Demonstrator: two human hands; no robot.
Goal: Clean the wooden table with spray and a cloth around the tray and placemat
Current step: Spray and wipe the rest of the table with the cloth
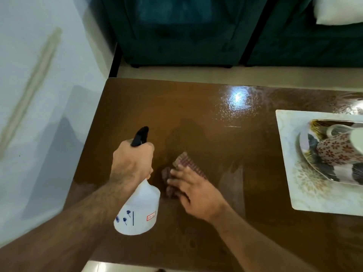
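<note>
From above, the person's left hand (133,161) is wrapped around the neck of a white translucent plastic spray bottle with a black trigger head (138,209), holding it tilted just over the near left part of the glossy brown wooden tabletop (157,107). Just to its right, the right hand (193,191) presses flat, fingers spread and fairly straight, on a small reddish checked cloth (186,163) that lies bunched on the wood near the bottle. Farther right, well apart from both hands, a pale patterned rectangular placemat (306,193) carries a decorated oval tray (324,173) with a floral cup (337,150) tipped on it. The far middle of the tabletop shines wet under a light glare. The wiping stage looks to be in hand, on the left end of the surface. The next move probably calls for sweeping the cloth across the damp patch toward the placemat's edge without nudging it, with the bottle kept clear or set aside.
</note>
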